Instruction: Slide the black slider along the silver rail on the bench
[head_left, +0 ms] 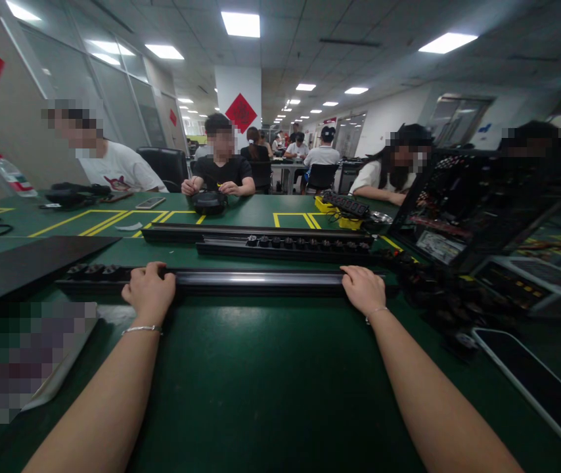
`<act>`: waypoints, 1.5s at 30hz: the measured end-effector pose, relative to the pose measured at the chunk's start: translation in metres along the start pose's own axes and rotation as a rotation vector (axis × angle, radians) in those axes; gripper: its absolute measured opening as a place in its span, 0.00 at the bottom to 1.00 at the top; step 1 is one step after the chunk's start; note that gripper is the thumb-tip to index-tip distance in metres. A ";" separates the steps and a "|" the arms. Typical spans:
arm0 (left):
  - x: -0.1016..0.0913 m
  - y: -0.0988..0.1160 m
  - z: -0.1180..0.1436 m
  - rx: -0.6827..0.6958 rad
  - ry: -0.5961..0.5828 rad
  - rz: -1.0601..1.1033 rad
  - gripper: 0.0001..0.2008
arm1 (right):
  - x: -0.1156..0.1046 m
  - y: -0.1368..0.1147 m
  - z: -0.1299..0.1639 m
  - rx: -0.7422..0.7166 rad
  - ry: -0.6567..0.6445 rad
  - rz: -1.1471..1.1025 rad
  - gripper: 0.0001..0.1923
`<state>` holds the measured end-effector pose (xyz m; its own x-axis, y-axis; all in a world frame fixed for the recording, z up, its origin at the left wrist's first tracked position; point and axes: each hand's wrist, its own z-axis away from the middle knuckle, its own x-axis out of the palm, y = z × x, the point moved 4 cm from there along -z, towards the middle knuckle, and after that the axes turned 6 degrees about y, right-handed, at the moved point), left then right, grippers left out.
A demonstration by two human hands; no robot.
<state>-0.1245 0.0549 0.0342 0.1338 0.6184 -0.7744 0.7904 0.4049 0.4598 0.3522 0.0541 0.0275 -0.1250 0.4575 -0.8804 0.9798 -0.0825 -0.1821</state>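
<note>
Left grip (pixel 150 289) and right grip (pixel 364 289) are curled around the near rail (pixel 261 292), glossy strip (pixel 261 278) in place between them; round parts (pixel 94 270) beyond the left grip stand uncovered, completion undetermined.

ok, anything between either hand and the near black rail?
Nothing visible. The left hand and right hand are both on the near black rail. The dark round parts that show lie left of the left hand.
</note>
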 end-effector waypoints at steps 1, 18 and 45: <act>0.000 0.001 0.001 0.003 -0.004 -0.001 0.19 | 0.000 0.000 0.000 -0.001 -0.002 0.000 0.22; 0.023 -0.011 -0.007 -0.006 -0.079 0.062 0.27 | 0.000 0.000 0.000 0.003 0.012 -0.022 0.21; 0.024 -0.012 -0.004 0.143 -0.173 -0.019 0.33 | 0.004 0.001 -0.001 -0.010 0.013 0.021 0.21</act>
<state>-0.1333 0.0676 0.0113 0.2085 0.4819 -0.8511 0.8687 0.3087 0.3875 0.3530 0.0567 0.0246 -0.1022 0.4673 -0.8782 0.9837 -0.0839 -0.1591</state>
